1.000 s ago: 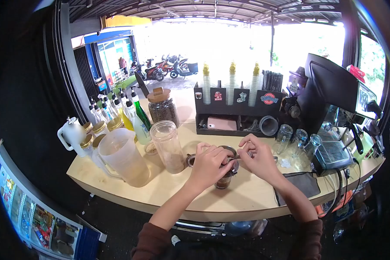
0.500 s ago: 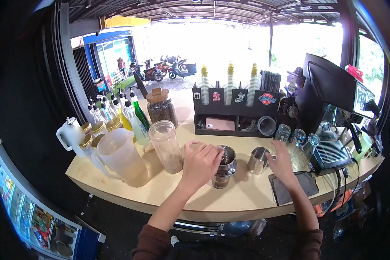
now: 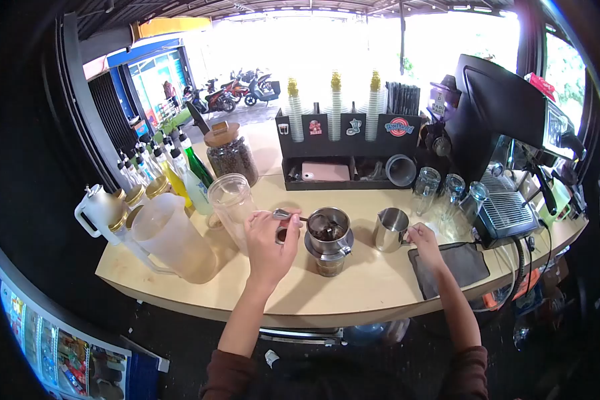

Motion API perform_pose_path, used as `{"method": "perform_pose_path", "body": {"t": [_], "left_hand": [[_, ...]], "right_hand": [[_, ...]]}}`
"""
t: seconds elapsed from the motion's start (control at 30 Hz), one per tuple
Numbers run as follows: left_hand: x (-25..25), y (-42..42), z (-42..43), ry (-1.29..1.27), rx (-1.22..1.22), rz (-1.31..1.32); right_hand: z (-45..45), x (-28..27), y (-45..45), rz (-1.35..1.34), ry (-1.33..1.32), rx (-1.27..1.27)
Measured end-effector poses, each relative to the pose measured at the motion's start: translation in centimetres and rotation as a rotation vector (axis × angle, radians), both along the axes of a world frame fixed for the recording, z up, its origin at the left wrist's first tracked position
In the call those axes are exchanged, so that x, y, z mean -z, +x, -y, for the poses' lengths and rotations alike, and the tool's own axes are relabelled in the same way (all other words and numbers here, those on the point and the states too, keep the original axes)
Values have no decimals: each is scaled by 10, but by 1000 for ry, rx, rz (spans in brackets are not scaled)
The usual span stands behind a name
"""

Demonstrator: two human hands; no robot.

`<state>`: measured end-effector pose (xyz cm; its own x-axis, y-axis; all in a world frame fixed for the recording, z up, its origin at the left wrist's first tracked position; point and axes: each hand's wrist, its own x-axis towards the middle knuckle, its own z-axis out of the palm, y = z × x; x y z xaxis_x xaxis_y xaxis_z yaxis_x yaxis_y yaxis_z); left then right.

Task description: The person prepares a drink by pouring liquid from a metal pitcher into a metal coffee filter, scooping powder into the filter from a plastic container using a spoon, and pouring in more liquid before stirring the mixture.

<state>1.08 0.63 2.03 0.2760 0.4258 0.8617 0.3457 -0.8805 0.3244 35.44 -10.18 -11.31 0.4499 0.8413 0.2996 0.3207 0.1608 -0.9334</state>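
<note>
A metal drip filter (image 3: 329, 232) with dark contents inside stands upright on a small glass (image 3: 329, 266). Just left of it, my left hand (image 3: 271, 241) is closed around a metal spoon (image 3: 289, 215), whose end points toward the filter's rim. To the right, a small steel pitcher (image 3: 390, 230) stands on the counter, and my right hand (image 3: 423, 240) has its fingers closed at the pitcher's handle. Behind my left hand is a tall clear container (image 3: 231, 200).
A large plastic jug (image 3: 170, 240) stands left on the wooden counter (image 3: 300, 297), near syrup bottles and a jar of beans (image 3: 231, 160). Behind is a black organizer (image 3: 353, 153) with stacked cups. At right are glasses (image 3: 425, 190), a grey cloth (image 3: 450, 270) and a machine (image 3: 507, 207).
My left hand has moved left from above the filter, and the spoon now shows in it. My right hand has moved from the filter area to the pitcher's handle. The view has shifted slightly.
</note>
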Motion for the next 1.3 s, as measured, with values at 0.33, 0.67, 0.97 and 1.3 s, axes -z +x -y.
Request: {"method": "perform_pose_path", "body": {"t": [0.33, 0.67, 0.97, 1.3], "left_hand": [[13, -8, -8, -190, 72, 153], [19, -5, -9, -311, 150, 264], [14, -6, -10, -257, 145, 196], [15, -3, -14, -236, 156, 200]], "right_hand": [[-11, -44, -24, -311, 220, -18], [-18, -146, -63, -227, 228, -210], [-29, -184, -90, -115, 181, -248], [-36, -194, -98, -28, 140, -281]]}}
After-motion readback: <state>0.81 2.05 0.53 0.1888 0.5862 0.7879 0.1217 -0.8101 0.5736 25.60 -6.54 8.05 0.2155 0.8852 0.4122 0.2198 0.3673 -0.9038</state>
